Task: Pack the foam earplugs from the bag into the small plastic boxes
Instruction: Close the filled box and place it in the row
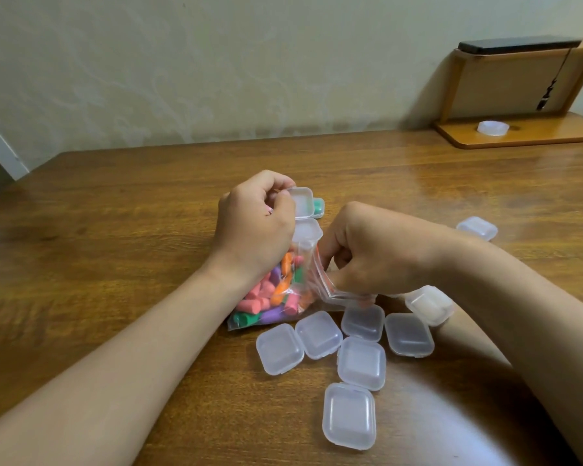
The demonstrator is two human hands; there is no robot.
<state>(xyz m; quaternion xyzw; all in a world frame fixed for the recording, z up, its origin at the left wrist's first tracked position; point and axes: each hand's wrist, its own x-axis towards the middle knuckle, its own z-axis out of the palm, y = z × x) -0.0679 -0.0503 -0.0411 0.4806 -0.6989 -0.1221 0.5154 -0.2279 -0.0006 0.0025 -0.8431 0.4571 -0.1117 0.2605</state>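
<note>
A clear zip bag (276,294) of pink, orange, purple and green foam earplugs lies on the wooden table (132,203). My left hand (254,227) is closed around an open clear small box (303,215), its lid raised. My right hand (360,253) pinches the bag's mouth edge (327,290) and pulls it up. Several shut, empty clear boxes (362,363) lie in front of the bag. Behind the left hand a shut box holds green earplugs (318,207).
One more clear box (477,227) lies apart at the right. A wooden stand (519,129) at the back right carries a tape roll (492,128) and a dark phone (519,46) on its shelf. A pale wall runs behind the table.
</note>
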